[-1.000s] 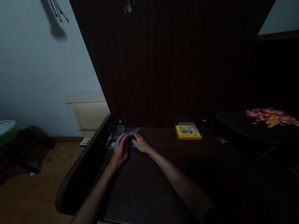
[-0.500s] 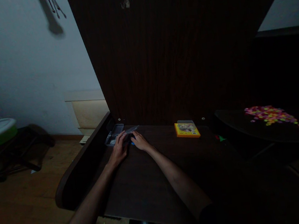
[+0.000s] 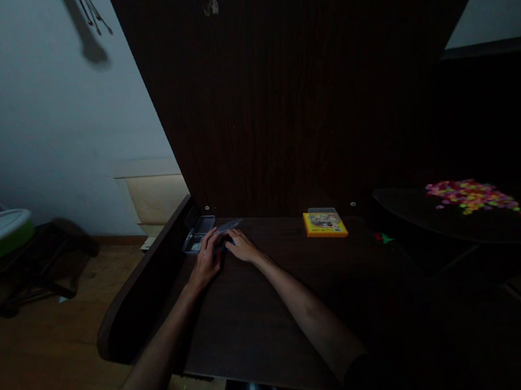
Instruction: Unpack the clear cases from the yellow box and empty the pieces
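Close together near the back left of the dark wooden desk (image 3: pixel 258 323), both hands work over a clear plastic bag (image 3: pixel 230 225). My left hand (image 3: pixel 207 263) has its fingers bent and pressed down on the near part of the bag. Curled beside it, my right hand (image 3: pixel 242 247) has its fingers round a small blue thing (image 3: pixel 231 243), mostly hidden and too dim to name. Just left of the left hand lies an open, clear hinged plastic case (image 3: pixel 205 225), with something pale in its nearer half.
A yellow box (image 3: pixel 324 225) with a clear lid on it sits at the desk's back right. Many bright little pieces (image 3: pixel 474 195) are heaped on a dark surface farther right. A raised side board (image 3: pixel 147 280) edges the desk's left; a tall dark panel (image 3: pixel 277 103) rises behind.
The plastic bag has dropped lower behind the fingers. My right hand has shifted slightly left, closer to my left hand. The view has turned a little.
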`<state>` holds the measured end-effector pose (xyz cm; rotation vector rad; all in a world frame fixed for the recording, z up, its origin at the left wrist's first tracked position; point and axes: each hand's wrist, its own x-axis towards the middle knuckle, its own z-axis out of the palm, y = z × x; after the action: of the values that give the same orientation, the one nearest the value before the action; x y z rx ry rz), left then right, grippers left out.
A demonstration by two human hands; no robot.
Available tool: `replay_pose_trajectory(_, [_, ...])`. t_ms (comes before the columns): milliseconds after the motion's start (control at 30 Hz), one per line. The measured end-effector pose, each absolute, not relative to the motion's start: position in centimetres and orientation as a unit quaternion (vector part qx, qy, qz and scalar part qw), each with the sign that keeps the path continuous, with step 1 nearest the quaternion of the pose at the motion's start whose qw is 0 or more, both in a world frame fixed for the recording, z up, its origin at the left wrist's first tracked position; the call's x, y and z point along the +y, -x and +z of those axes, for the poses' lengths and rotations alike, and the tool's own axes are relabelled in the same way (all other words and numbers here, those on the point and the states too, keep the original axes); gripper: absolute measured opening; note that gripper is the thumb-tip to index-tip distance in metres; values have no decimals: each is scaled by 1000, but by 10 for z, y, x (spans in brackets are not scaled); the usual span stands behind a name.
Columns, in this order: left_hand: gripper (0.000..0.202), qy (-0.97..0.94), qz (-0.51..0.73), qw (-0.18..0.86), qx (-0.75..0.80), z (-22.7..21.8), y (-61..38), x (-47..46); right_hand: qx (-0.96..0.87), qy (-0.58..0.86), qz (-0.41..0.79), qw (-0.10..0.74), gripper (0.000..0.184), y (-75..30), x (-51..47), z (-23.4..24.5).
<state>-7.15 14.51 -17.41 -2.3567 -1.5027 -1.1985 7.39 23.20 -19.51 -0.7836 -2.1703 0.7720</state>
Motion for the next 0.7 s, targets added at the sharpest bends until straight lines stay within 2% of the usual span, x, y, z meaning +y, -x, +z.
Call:
replay_pose_trajectory(300, [59, 816, -317, 84, -476, -177, 71, 145, -828, 318, 309, 342, 40, -71, 235, -202])
replay_pose_trajectory(700, [69, 834, -276, 87, -469, -178, 71, 143, -818, 321, 319, 354, 38, -67, 238, -207])
